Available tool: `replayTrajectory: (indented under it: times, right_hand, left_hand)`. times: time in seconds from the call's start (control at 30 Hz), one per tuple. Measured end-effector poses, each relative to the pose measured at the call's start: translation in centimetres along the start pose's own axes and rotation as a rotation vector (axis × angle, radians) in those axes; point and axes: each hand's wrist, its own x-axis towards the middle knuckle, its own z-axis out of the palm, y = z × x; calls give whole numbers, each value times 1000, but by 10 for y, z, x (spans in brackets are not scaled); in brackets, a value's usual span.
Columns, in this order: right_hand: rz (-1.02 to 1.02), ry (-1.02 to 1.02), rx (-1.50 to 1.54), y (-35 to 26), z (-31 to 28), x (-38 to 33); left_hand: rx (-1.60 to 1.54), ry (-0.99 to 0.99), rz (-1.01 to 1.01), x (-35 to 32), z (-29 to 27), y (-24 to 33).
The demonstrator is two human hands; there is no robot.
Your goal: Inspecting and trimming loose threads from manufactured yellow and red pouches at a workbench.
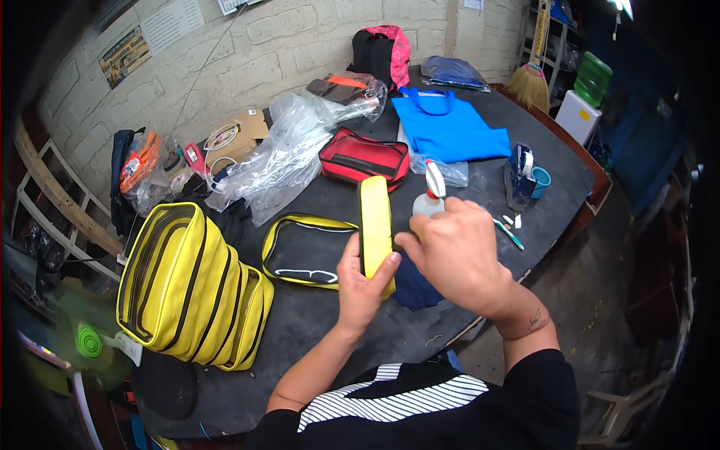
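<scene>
My left hand grips a slim yellow pouch with black edging, held upright above the table with the thumb on its near side. Just to its right is my right hand, fingers curled in and thumb toward the pouch; whatever it may hold is hidden. Behind that hand shows a spray bottle with a red and white head. A yellow-edged pouch with a clear panel lies left of my left hand. Farther left stands a nested row of yellow cases with black trim.
A red pouch, blue tote bag and crumpled clear plastic lie farther back on the dark table. At the right are a toothbrush and a blue cup. Dark blue cloth lies beneath my hands.
</scene>
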Motion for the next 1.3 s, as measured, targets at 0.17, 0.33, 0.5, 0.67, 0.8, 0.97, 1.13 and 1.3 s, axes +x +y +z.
replayTrajectory:
  times: [0.17, 0.33, 0.5, 0.67, 0.8, 0.97, 1.13, 1.3]
  right_hand:
    - [421, -6, 443, 43, 15, 7]
    - [450, 32, 1554, 75, 114, -12]
    - [327, -185, 1654, 37, 127, 9]
    - [440, 205, 1340, 34, 116, 21]
    - [300, 263, 780, 17, 74, 13]
    - [291, 309, 261, -5, 73, 5]
    - [268, 374, 174, -9, 79, 7]
    - [244, 440, 150, -8, 83, 7]
  left_hand:
    - [-226, -115, -224, 16, -30, 32]
    - [-245, -185, -412, 26, -35, 49]
    - [-168, -212, -460, 38, -41, 40]
    - [26, 37, 200, 48, -32, 47]
    - [79, 72, 204, 57, -52, 22]
    - [14, 133, 159, 55, -41, 5]
    - [74, 236, 155, 53, -31, -9]
    - [113, 242, 214, 48, -20, -10]
